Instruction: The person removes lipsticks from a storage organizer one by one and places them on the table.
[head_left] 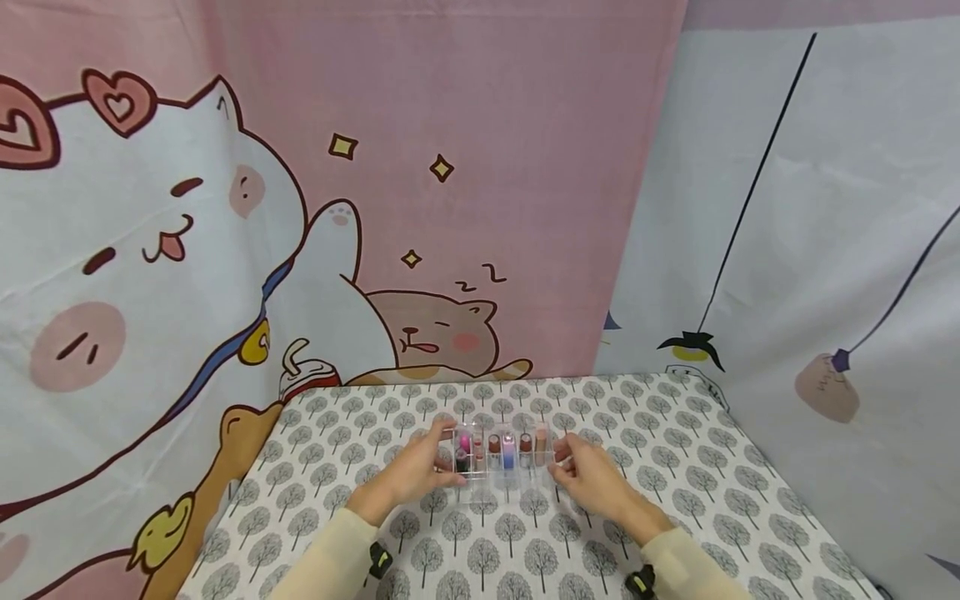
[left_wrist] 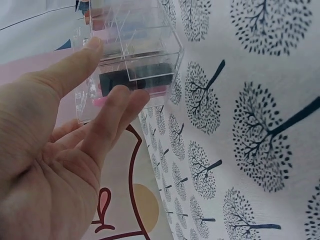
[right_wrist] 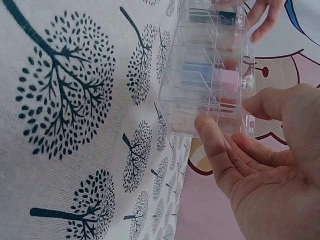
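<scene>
Toward far edge of desk (head_left: 712, 467): clear organizer (head_left: 486, 477) holding cosmetic tubes (head_left: 508, 450)
Left hand (head_left: 412, 472): grasping left end
Right hand (head_left: 597, 480): grasping right end

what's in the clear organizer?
Visible in the clear organizer: a black item, a bright pink one, a pink-and-blue tube, two brownish tubes, a peach tube. The black item partly covers the pink one, hiding its full shape.

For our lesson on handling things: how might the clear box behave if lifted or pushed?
The box is probably stiff, given its straight-edged, clear walls. Its flat sides suggest it would slide rather than roll. Tilting might shift the tubes inside, which look like separate pieces.
</scene>
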